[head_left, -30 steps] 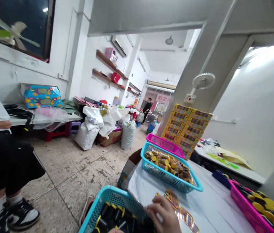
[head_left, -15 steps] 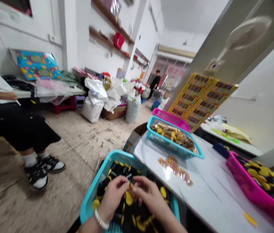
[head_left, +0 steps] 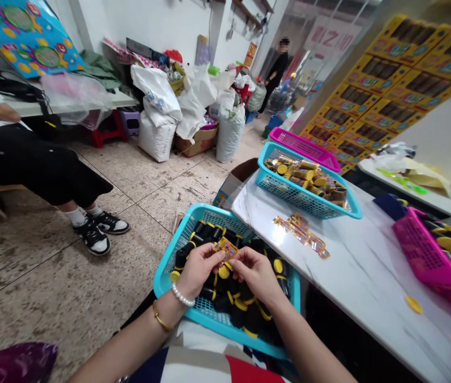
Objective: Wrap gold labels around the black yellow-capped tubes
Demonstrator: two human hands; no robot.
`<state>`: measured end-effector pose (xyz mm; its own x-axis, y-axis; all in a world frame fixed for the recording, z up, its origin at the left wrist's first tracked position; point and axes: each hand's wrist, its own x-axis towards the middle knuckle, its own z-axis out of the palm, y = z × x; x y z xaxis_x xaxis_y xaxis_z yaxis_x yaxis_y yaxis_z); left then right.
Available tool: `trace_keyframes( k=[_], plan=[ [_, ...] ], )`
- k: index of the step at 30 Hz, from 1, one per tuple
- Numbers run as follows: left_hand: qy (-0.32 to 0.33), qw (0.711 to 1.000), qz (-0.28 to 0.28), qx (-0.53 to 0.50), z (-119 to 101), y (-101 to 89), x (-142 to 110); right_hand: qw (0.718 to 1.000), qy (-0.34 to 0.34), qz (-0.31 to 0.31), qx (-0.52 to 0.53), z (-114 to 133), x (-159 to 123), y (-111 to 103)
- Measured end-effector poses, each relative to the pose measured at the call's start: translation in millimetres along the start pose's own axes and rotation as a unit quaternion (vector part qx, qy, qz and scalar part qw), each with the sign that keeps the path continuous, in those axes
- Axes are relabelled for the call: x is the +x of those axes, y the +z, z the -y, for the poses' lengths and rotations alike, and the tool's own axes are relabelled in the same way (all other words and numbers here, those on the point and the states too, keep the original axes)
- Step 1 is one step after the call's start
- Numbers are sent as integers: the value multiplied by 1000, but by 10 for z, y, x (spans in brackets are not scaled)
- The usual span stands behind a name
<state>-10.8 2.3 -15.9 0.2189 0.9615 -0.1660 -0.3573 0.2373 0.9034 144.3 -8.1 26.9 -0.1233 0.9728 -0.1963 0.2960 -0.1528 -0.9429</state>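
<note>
A turquoise basket [head_left: 169,268] of black tubes with yellow caps rests on my lap. Above it, my left hand [head_left: 197,268] and my right hand [head_left: 255,274] both pinch a small orange printed label [head_left: 226,248], one at each side. A bead bracelet and a gold bangle circle my left wrist. On the white table to the right lies a strip of shiny orange labels [head_left: 303,234].
A second turquoise basket [head_left: 289,194] of labelled tubes and a pink basket [head_left: 301,143] stand further back on the white table [head_left: 349,276]. Another pink basket [head_left: 420,260] of tubes is at right. Yellow boxes [head_left: 381,90] are stacked behind. A seated person's legs [head_left: 50,170] are at left; sacks [head_left: 157,133] crowd the floor.
The view has tipped down toward my lap. My hands have come together over the lap basket and now hold one label between them.
</note>
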Motion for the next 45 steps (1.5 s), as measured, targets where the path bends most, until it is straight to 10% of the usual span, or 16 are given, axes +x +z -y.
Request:
trace_keyframes(
  k=[15,21,27,45],
  plan=[
    [-7,996,19,87,-109,9,-25,989,-47,82,-111,164,188,-132],
    [2,993,-116,6,-43,32,-35,994,-50,-47,-84,34,141,-91],
    [1,997,-81,5,-22,87,-87,972,-107,-125,-167,-16,93,-12],
    [149,971,-135,133,-104,84,-128,941,-214,-119,-235,23,63,79]
  ],
)
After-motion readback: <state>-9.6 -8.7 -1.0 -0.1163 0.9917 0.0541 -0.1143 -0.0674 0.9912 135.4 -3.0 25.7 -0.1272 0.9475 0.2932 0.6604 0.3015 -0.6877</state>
